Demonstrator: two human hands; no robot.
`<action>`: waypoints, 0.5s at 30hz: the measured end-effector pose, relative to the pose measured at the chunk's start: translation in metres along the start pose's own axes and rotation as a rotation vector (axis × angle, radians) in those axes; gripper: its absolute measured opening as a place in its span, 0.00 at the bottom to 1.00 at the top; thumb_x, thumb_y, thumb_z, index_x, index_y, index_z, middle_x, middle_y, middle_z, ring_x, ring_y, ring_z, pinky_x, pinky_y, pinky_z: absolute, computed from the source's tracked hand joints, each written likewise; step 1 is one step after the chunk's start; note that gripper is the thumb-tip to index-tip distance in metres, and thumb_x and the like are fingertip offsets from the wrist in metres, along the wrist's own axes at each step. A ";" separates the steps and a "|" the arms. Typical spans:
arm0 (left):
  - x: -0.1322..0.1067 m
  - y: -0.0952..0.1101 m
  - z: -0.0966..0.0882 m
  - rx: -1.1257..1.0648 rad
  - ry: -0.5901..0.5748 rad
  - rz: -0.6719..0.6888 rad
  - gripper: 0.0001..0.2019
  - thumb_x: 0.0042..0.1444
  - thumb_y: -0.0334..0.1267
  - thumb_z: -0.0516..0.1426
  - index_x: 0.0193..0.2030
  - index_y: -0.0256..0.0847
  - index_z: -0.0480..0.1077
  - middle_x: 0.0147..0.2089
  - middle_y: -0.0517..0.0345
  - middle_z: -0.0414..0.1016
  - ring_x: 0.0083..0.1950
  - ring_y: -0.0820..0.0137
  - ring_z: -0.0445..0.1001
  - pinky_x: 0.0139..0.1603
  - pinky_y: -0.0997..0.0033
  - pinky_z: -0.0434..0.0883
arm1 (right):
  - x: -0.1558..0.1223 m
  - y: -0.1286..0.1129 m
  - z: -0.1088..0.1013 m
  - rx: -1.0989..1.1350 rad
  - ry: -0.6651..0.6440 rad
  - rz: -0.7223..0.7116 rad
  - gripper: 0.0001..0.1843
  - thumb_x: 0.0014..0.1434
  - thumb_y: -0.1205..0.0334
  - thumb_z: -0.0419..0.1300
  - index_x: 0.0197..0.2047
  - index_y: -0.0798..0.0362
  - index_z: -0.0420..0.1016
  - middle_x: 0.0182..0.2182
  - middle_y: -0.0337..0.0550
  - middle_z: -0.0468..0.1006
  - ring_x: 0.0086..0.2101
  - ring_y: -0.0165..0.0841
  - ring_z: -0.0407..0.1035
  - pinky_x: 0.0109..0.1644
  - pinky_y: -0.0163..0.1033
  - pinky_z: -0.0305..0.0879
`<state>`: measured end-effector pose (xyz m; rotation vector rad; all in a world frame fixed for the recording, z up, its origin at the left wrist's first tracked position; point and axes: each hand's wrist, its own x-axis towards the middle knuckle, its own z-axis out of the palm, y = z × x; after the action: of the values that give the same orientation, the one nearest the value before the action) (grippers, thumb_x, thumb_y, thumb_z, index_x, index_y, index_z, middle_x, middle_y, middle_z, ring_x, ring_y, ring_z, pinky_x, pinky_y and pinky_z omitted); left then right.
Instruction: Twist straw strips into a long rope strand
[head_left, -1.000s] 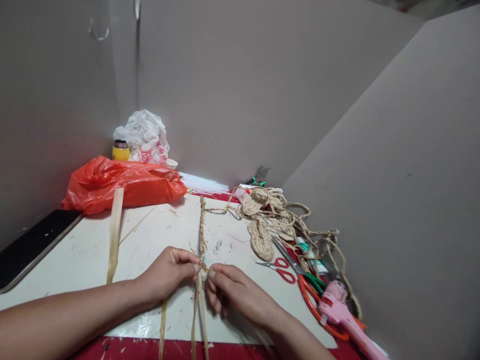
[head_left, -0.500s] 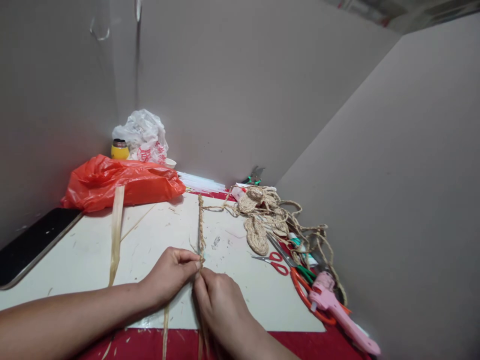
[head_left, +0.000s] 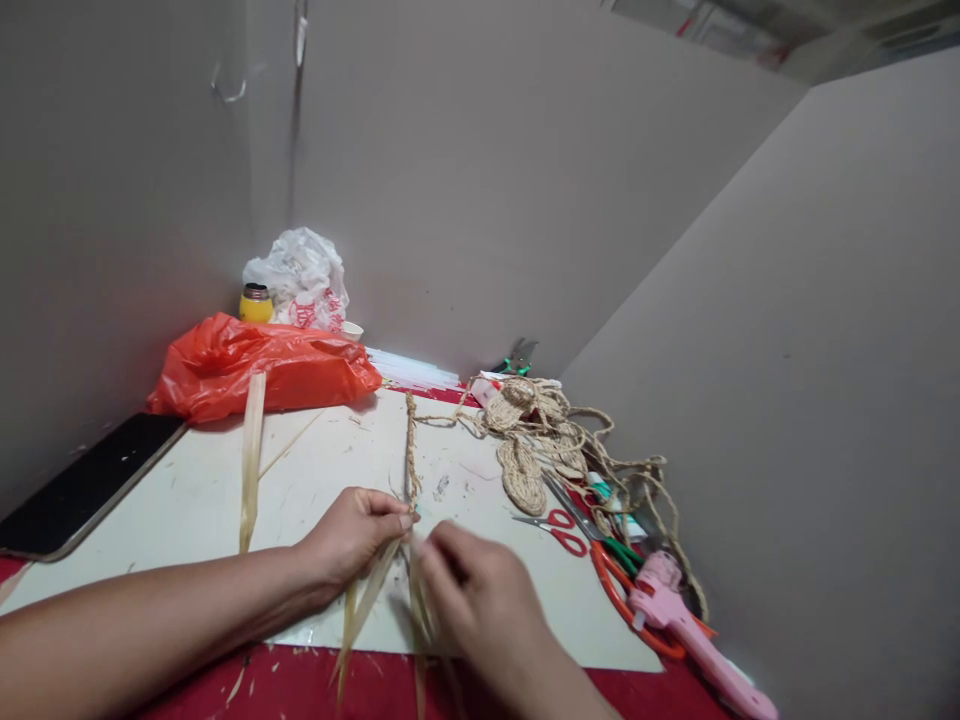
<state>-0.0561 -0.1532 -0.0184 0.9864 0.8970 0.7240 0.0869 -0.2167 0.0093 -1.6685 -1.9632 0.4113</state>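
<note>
A thin braided cord of tan plant fibre (head_left: 411,445) lies upright down the middle of the white board. My left hand (head_left: 360,535) pinches its lower end between thumb and fingers. Below that pinch, loose pale fibre strips (head_left: 367,605) fan out toward the board's front edge. Close on the right, my right hand (head_left: 480,590) is closed with curled fingers, slightly blurred, at the strands by the braid's end. Its fingertips seem to grip a strand, though motion smears the detail.
The white board (head_left: 315,500) rests on red cloth (head_left: 285,685). At left are a phone (head_left: 97,480), an orange plastic bag (head_left: 262,365) and a flat fibre strip (head_left: 253,460). At right lie coiled braids (head_left: 523,475), red-handled scissors (head_left: 562,530) and a pink glue gun (head_left: 690,620).
My right hand has moved a little right, away from my left fingers, and the strips below have spread apart. The left hand keeps its pinch. The view has shifted slightly.
</note>
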 end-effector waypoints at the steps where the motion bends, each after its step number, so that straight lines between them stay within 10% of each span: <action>1: 0.000 0.002 0.000 -0.007 -0.018 -0.019 0.14 0.39 0.44 0.65 0.28 0.34 0.72 0.20 0.62 0.68 0.17 0.81 0.57 0.19 0.77 0.51 | 0.003 0.005 -0.004 0.143 0.067 0.078 0.19 0.62 0.49 0.50 0.28 0.53 0.69 0.21 0.41 0.72 0.23 0.31 0.65 0.28 0.34 0.56; 5: 0.002 0.003 -0.003 -0.051 -0.110 -0.038 0.17 0.40 0.46 0.64 0.30 0.34 0.71 0.17 0.64 0.65 0.14 0.82 0.52 0.17 0.77 0.43 | 0.016 0.017 -0.002 0.797 -0.085 0.327 0.20 0.59 0.47 0.55 0.46 0.54 0.68 0.33 0.44 0.74 0.34 0.33 0.70 0.38 0.36 0.65; 8: 0.004 -0.001 -0.004 -0.052 -0.158 -0.019 0.16 0.44 0.46 0.62 0.31 0.33 0.71 0.17 0.60 0.68 0.17 0.77 0.62 0.18 0.77 0.48 | 0.020 0.016 0.010 1.106 -0.356 0.383 0.19 0.57 0.47 0.57 0.41 0.55 0.67 0.26 0.38 0.71 0.22 0.27 0.65 0.28 0.34 0.65; 15: 0.005 -0.003 -0.003 0.042 -0.080 0.093 0.11 0.42 0.41 0.62 0.26 0.33 0.72 0.24 0.56 0.72 0.27 0.74 0.68 0.34 0.72 0.63 | 0.022 0.017 0.014 1.149 -0.551 0.611 0.20 0.55 0.44 0.58 0.28 0.52 0.59 0.15 0.25 0.49 0.14 0.20 0.36 0.13 0.25 0.32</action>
<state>-0.0563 -0.1491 -0.0238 1.0925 0.8033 0.7414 0.0908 -0.1900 -0.0072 -1.3159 -0.9700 1.9360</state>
